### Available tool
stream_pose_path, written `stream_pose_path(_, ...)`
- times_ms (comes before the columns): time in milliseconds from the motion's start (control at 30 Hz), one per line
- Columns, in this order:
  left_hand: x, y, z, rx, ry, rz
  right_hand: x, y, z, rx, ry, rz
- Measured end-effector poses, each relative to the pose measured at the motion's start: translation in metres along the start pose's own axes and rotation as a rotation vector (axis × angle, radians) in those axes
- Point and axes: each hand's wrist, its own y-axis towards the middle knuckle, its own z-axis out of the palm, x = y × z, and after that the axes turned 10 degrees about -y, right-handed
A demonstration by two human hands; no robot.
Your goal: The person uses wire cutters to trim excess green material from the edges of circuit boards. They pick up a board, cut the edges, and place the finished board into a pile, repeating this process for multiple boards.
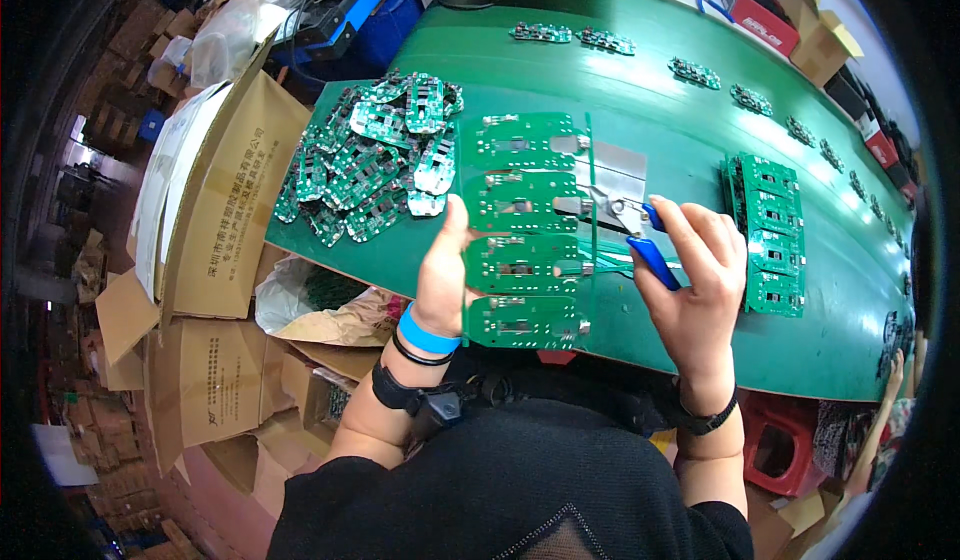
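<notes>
Spreading wide under the work: a glossy green table (845,345), light glaring off it in patches. Room looks like a workshop, cartons crowding the left; a big open cardboard box (235,190) stands against the table's left end, and a red stool (790,445) sits below the right edge. Another person's hand (893,375) reaches in at far right.

Heap of small circuit boards (360,165) lies left of the work, several deep; a spaced row of small boards (752,100) curves along the far side. Stacked panels (770,230) rest just right of the right hand (700,270). That hand and the blue-handled cutters (654,263) partly cover a grey plate (622,168).

Green circuit-board panel (500,272) is held up in front of the person, its lower end by the table's near edge. Long axis runs away from the body; its four sections (each lying crosswise) follow one another along it, metal parts toward the right. Left hand (443,270) grasps the panel's left edge. Right grip is wrapped around the cutters, handles apart, tip pointing up-left at the panel's right edge.
</notes>
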Motion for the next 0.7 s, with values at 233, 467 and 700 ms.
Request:
stream_pose_path(233,0.0,0.008,-0.015,0.289,-0.287,-0.05,-0.002,-0.008,0.011,0.152,-0.079,0.026)
stream_pose_path(467,0.001,0.009,-0.011,0.292,-0.272,-0.018,-0.002,-0.011,0.015,0.168,-0.059,0.047)
stream_pose_path(700,-0.008,0.007,-0.001,0.083,0.084,0.074,-0.011,-0.008,0.002,0.02,-0.023,0.092)
